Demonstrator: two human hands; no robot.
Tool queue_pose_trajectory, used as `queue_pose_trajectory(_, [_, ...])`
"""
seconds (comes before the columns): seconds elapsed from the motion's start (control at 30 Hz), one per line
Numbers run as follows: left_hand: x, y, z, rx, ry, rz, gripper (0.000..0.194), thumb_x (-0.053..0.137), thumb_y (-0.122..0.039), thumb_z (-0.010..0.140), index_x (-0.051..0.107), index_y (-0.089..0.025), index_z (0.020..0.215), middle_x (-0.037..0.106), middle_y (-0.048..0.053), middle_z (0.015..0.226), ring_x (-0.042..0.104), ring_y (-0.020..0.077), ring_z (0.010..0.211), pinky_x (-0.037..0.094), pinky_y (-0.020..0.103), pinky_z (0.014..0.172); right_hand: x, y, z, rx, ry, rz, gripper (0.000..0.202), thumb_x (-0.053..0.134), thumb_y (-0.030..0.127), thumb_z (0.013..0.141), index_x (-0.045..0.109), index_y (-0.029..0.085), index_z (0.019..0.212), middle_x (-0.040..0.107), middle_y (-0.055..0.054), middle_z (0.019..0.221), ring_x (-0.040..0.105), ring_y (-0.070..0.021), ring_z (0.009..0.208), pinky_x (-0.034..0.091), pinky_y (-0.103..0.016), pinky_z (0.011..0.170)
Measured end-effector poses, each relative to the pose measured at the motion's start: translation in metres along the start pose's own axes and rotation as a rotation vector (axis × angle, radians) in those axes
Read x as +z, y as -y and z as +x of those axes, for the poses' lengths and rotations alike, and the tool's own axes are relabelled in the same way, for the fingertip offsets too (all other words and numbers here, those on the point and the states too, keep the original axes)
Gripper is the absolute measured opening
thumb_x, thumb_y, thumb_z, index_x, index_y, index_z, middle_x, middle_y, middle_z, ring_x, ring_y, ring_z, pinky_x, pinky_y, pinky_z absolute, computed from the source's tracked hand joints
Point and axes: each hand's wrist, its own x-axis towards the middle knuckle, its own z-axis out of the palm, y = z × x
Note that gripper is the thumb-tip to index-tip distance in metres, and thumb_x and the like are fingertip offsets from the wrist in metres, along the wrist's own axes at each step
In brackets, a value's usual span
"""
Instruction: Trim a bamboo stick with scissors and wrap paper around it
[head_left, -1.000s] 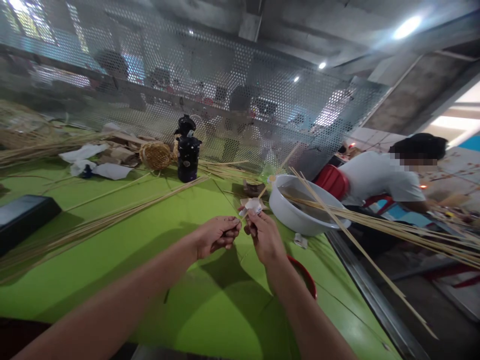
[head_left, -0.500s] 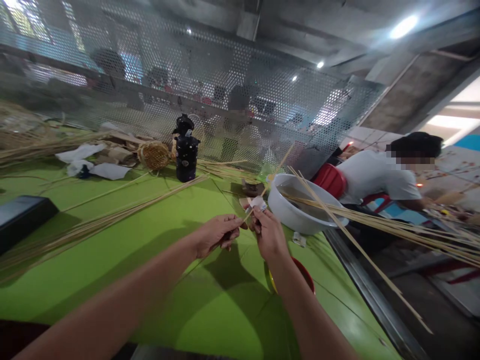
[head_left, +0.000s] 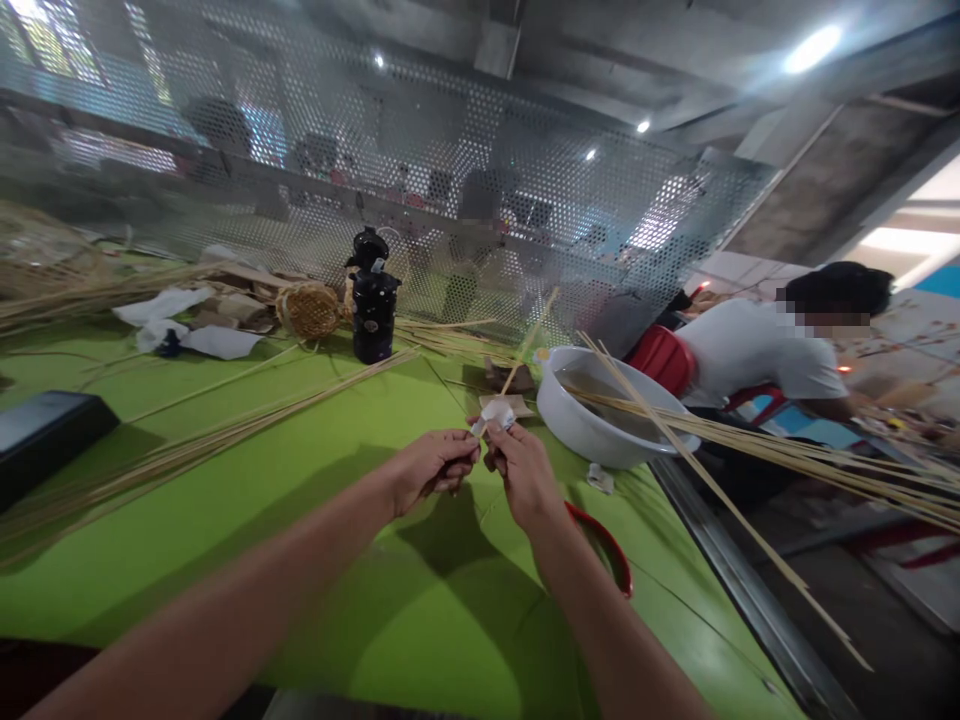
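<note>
My left hand (head_left: pixel 435 466) is closed in a pinch on the lower end of a thin, pale strip (head_left: pixel 531 342), bamboo or cane by its look. Right beside it, my right hand (head_left: pixel 528 472) is also closed, its fingers pressing a small white piece of paper or cloth (head_left: pixel 496 410) around the same strip. From there the strip slants up and away to the right. Both hands are above the green table (head_left: pixel 322 570), close together. Beneath the right forearm, a red-rimmed bowl (head_left: pixel 619 556) is partly hidden.
A white basin (head_left: pixel 600 440) of water stands right, long strips (head_left: pixel 757 445) jutting past the table edge. More strips (head_left: pixel 247 425) lie left, near a black bottle (head_left: pixel 373 318), woven piece (head_left: pixel 307 310) and dark box (head_left: pixel 52 440). A perforated screen (head_left: pixel 420 130) stands behind; a person (head_left: pixel 757 350) sits right.
My right hand has shifted left, towards my left hand, with the white piece. The strip's far end has swung left, so it slants more steeply. My left hand has barely moved.
</note>
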Motion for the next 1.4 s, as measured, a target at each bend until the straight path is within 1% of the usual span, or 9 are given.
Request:
queue_pose_trajectory(0.1, [0.000,-0.001,0.000,0.003,-0.010,-0.010,0.022,0.058,-0.033,0.085,0.047,-0.017,0.074,0.035,-0.008,0.051,0.024,0.0040,0.041,0.017,0.017,0.041,0.001,-0.002,0.000,0.018,0.010,-0.043,0.030,0.070,0.043,0.073,0.072,0.015,0.083,0.041,0.004,0.054,0.025,-0.0085,0.049,0.019,-0.025,0.046])
queue_pose_trajectory(0.23, [0.002,-0.003,-0.003,-0.026,0.010,0.059,0.023,0.055,-0.035,0.086,0.048,-0.017,0.075,0.034,-0.009,0.051,0.026,0.0044,0.041,0.022,0.018,0.043,-0.003,0.001,0.003,-0.021,-0.064,-0.022,0.030,0.070,0.043,0.073,0.072,0.016,0.085,0.033,0.008,0.052,0.021,-0.0072,0.046,0.019,-0.025,0.046])
queue_pose_trajectory(0.43, [0.001,-0.001,-0.001,0.014,-0.023,0.029,0.022,0.058,-0.033,0.084,0.047,-0.017,0.073,0.035,-0.008,0.051,0.024,0.0043,0.041,0.018,0.018,0.042,0.000,0.000,-0.001,0.033,0.010,-0.066,0.031,0.069,0.043,0.072,0.072,0.014,0.082,0.042,0.005,0.053,0.027,-0.0079,0.048,0.020,-0.024,0.046])
queue_pose_trajectory(0.6, [0.003,0.000,-0.001,-0.016,0.005,0.080,0.025,0.059,-0.038,0.083,0.050,-0.016,0.075,0.037,-0.008,0.053,0.028,0.0045,0.044,0.019,0.017,0.042,-0.004,0.001,0.003,-0.009,-0.075,-0.033,0.029,0.071,0.042,0.071,0.071,0.015,0.081,0.034,0.008,0.052,0.022,-0.0063,0.045,0.018,-0.024,0.045])
queue_pose_trajectory(0.83, [0.006,0.002,0.003,0.133,-0.131,0.276,0.029,0.060,-0.045,0.083,0.051,-0.017,0.080,0.042,-0.008,0.052,0.033,0.0048,0.041,0.028,0.018,0.042,-0.006,0.004,0.005,-0.035,-0.113,0.019,0.027,0.074,0.040,0.067,0.071,0.015,0.076,0.041,0.006,0.055,0.025,-0.0063,0.047,0.019,-0.023,0.044])
queue_pose_trajectory(0.97, [0.004,0.002,0.003,0.161,-0.126,0.335,0.031,0.054,-0.046,0.086,0.057,-0.016,0.080,0.042,-0.007,0.053,0.036,0.0054,0.042,0.031,0.019,0.043,-0.008,0.005,0.004,-0.041,-0.093,0.007,0.031,0.069,0.046,0.075,0.073,0.016,0.082,0.040,0.005,0.056,0.026,-0.0069,0.048,0.021,-0.024,0.045])
queue_pose_trajectory(1.13, [0.006,0.001,0.001,0.129,-0.107,0.324,0.032,0.052,-0.046,0.087,0.060,-0.016,0.081,0.040,-0.007,0.051,0.035,0.0058,0.042,0.031,0.019,0.043,-0.013,0.002,0.005,-0.094,-0.115,-0.082,0.032,0.065,0.047,0.080,0.073,0.017,0.086,0.051,0.002,0.067,0.034,-0.0085,0.054,0.026,-0.024,0.050])
queue_pose_trajectory(1.3, [0.007,-0.001,-0.001,0.125,-0.059,0.211,0.029,0.054,-0.042,0.087,0.060,-0.015,0.080,0.040,-0.007,0.049,0.033,0.0055,0.041,0.031,0.019,0.046,-0.017,-0.004,0.011,-0.123,-0.134,-0.025,0.021,0.071,0.038,0.075,0.070,0.018,0.081,0.042,0.006,0.057,0.031,-0.0077,0.051,0.024,-0.024,0.049])
queue_pose_trajectory(1.4, [0.005,-0.003,-0.003,0.088,-0.007,0.057,0.025,0.055,-0.038,0.087,0.059,-0.014,0.079,0.034,-0.008,0.047,0.028,0.0048,0.039,0.028,0.018,0.044,-0.017,-0.002,0.010,-0.094,-0.138,-0.005,0.022,0.070,0.040,0.076,0.069,0.018,0.079,0.047,0.005,0.059,0.036,-0.0081,0.052,0.027,-0.024,0.050])
